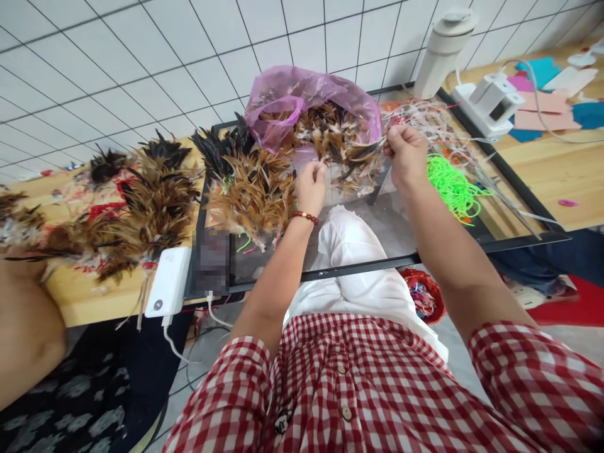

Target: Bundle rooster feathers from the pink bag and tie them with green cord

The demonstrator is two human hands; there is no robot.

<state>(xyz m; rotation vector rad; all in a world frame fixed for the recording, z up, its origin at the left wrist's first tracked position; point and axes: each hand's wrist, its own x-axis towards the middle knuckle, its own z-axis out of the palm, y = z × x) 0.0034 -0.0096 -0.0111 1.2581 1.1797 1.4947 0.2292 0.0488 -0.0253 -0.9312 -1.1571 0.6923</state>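
Note:
My left hand (310, 187), a red bead bracelet on its wrist, is closed in a pinch at the edge of a loose heap of brown and black feathers (337, 141). My right hand (406, 154) is closed on a small bunch of feathers (368, 151) pulled from the same heap. The heap spills out of a pink plastic bag (302, 94) lying on a glass tabletop (358, 242). A tied feather bundle (252, 189) lies just left of my left hand.
More feather bundles (136, 201) cover a wooden table at left, beside a white power bank (168, 282). Neon green cord (453, 185) and pale strips lie to the right. A white bottle (441, 53), a white device (491, 100) and coloured paper lie beyond. Another person's arm (26, 327) is at lower left.

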